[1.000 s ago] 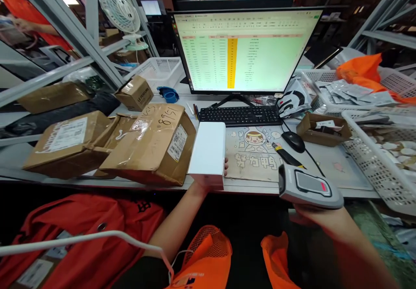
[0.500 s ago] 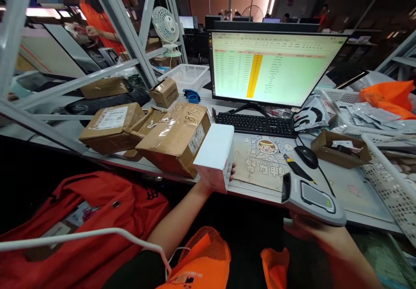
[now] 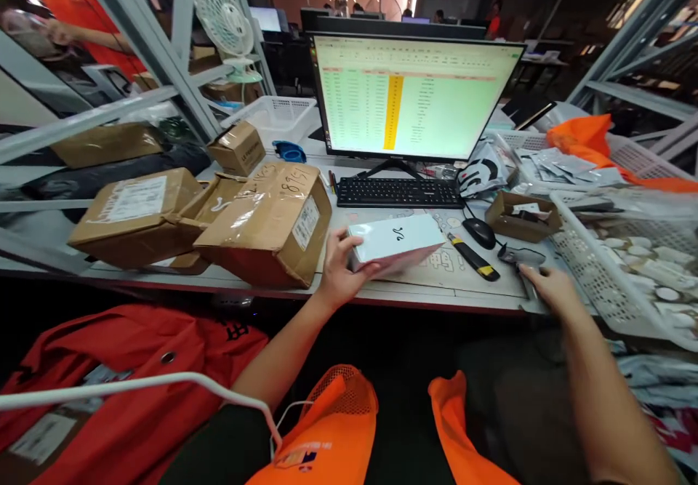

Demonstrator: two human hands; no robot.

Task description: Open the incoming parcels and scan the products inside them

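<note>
Seated at a crowded packing bench (image 3: 469, 290), a person grips a white box (image 3: 398, 241) in the left hand (image 3: 338, 270), fingers closed around the box's left end. The box lies nearly flat, its top face up and bearing a small dark mark. It is held just over a printed mat (image 3: 443, 265) near the front edge of the bench, between a taped parcel (image 3: 267, 227) and a black-and-yellow cutter (image 3: 473, 257).

The right hand (image 3: 545, 286) reaches to a grey scanner (image 3: 520, 255) that lies on the bench beside a white basket (image 3: 586, 267). Its fingertips meet the scanner's near end, though whether they grip it cannot be told from this angle.

A black keyboard (image 3: 400, 192) sits behind the box, below a monitor (image 3: 414, 92) showing a green spreadsheet with one yellow column. A black mouse (image 3: 480, 232) rests just right of the keyboard, near an open cardboard tray (image 3: 522, 216).

To the left, the taped parcel has numbers written on top and leans against a labelled parcel (image 3: 134, 216). A small carton (image 3: 237, 148) stands farther back, under a white fan (image 3: 223, 27) fixed among grey shelf struts.

The basket on the right holds small pale round items. Below the bench edge, a red bag (image 3: 136, 369) lies at the person's left, and an orange vest (image 3: 327, 434) fills the foreground.

Another person in orange stands at the far upper left, well apart from the bench.
</note>
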